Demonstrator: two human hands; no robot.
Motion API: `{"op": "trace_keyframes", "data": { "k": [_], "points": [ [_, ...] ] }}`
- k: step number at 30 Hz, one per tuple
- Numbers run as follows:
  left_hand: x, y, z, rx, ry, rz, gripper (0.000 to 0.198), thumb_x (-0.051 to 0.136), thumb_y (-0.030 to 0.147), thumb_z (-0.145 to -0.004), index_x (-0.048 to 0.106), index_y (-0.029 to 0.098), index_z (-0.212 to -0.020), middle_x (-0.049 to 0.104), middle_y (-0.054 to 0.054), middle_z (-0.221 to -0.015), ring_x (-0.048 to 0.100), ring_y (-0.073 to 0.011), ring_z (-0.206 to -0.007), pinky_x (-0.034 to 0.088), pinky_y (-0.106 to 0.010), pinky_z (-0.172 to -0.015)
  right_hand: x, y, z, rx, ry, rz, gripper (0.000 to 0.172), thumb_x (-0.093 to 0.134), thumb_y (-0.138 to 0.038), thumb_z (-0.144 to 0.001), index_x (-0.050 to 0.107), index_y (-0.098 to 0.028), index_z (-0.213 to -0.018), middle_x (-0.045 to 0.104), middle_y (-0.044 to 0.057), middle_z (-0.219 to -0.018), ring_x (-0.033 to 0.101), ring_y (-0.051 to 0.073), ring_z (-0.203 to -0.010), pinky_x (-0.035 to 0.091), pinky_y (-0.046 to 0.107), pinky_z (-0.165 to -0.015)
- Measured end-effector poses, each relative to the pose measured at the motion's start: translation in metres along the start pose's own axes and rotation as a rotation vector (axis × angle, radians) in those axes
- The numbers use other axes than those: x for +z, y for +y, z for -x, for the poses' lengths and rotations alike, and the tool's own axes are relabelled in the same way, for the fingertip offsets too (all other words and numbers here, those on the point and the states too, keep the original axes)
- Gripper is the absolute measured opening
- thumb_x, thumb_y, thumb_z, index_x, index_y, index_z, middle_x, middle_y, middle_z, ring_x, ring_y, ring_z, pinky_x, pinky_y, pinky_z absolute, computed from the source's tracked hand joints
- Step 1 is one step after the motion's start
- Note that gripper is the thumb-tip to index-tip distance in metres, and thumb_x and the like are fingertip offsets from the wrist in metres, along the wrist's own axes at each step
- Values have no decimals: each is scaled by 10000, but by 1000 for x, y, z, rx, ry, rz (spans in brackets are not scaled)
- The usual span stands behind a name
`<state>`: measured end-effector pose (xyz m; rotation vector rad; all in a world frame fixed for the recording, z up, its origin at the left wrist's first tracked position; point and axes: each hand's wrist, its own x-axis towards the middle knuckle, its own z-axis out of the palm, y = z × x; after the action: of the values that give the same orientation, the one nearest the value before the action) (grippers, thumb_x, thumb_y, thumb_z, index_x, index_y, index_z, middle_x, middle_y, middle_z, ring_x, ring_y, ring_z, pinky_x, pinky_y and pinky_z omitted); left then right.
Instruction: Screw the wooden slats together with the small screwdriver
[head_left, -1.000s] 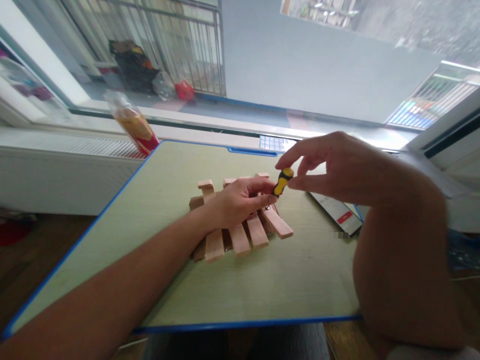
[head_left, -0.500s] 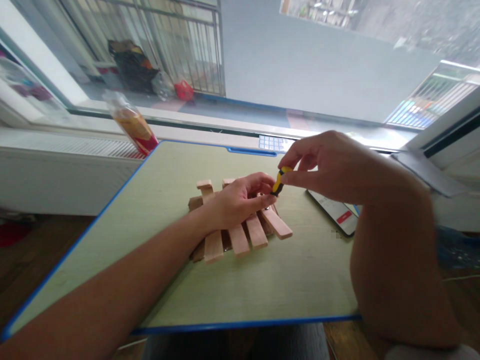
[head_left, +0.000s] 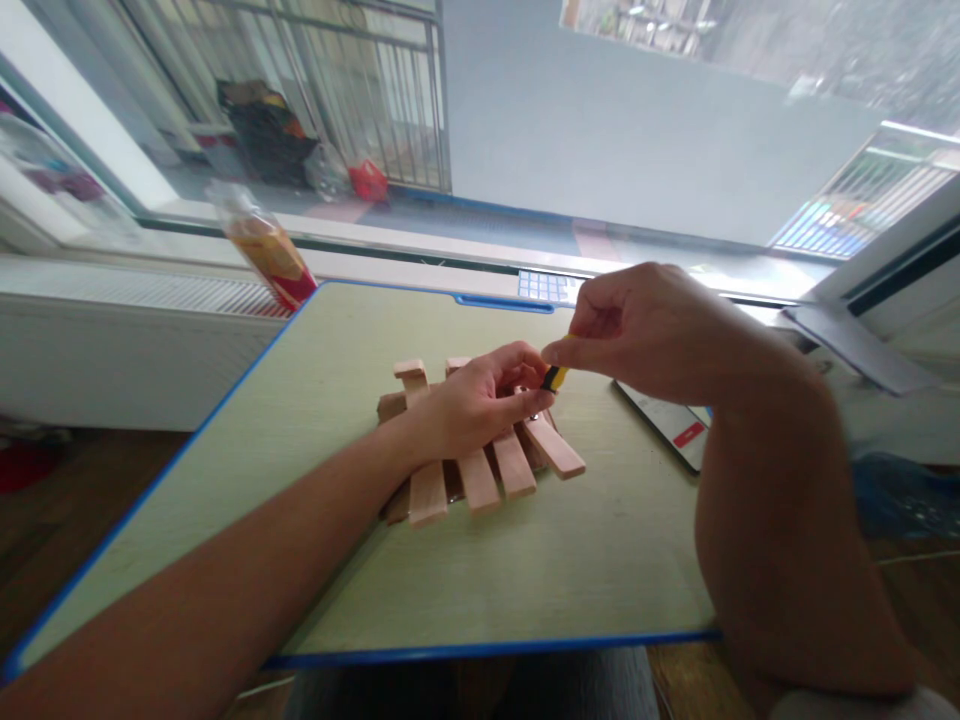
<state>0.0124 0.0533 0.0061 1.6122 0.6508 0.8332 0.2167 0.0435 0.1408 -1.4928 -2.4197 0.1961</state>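
A short screwdriver [head_left: 556,378] with a yellow and black handle stands tilted over the right end of a wooden piece; its tip is hidden. My right hand [head_left: 611,325] pinches the top of the handle between thumb and fingers. Across the wooden slats [head_left: 480,480] lies my left hand [head_left: 480,400], its thumb and fingertips closed about the screwdriver's lower end. The pale slats sit side by side over brown crosspieces [head_left: 391,405], the rightmost one angled outward. Small dark screws show near my left fingertips, partly covered.
The light table [head_left: 337,370] has a blue edge. A phone [head_left: 667,425] lies on it under my right forearm. Behind the table are a bottle [head_left: 270,255] on the left, a keypad-like sheet [head_left: 544,286] and the window sill. A radiator [head_left: 112,340] stands at left.
My right hand has turned and shifted its grip around the screwdriver handle, now covering more of its top. The right forearm moved slightly left. My left hand and the slats stay put.
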Motion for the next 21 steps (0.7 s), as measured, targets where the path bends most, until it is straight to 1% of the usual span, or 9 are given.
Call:
{"op": "trace_keyframes", "data": {
  "k": [7,11,15,18,19,21],
  "points": [
    [1,-1,0,16,-4,15,344,751,360,-939,612,203,-1212,686,-41,-1046,629,-155,-906,502,-301,-810,2,1,-3,-7,31,68,471,720,-612,-853,585,-225,-622,487,-27,-552,347,116,-546,264,348,-515],
    [2,-1,-1,14,3,8,359,765,343,-926,608,203,-1217,689,-37,-1043,630,-150,-898,504,-293,-798,2,1,-3,1,33,86,471,721,-604,-853,571,-223,-619,470,-33,-546,330,113,-545,248,350,-517],
    [2,-1,-2,6,12,10,346,758,367,-930,611,206,-1198,702,-43,-1058,646,-158,-926,515,-304,-830,2,1,-4,-3,27,98,468,716,-602,-857,578,-224,-619,485,-31,-543,341,113,-544,250,346,-518],
    [2,-1,-2,-1,22,1,326,749,389,-936,619,211,-1177,702,-42,-1064,651,-164,-944,516,-303,-834,1,1,-4,10,-10,92,477,687,-661,-858,638,-228,-664,561,-17,-585,407,121,-554,281,344,-524],
    [1,-1,-2,-3,25,-6,319,747,391,-938,620,213,-1170,697,-37,-1052,647,-162,-941,513,-299,-827,0,1,-3,8,-21,75,459,691,-665,-852,674,-230,-708,610,-8,-631,451,127,-569,307,343,-531],
    [0,0,-2,-8,26,-27,294,743,390,-943,623,217,-1148,676,-17,-997,627,-150,-902,501,-286,-795,-3,2,-1,-11,-40,8,376,723,-611,-845,747,-236,-858,705,18,-776,558,148,-638,386,344,-565]
  ]
}}
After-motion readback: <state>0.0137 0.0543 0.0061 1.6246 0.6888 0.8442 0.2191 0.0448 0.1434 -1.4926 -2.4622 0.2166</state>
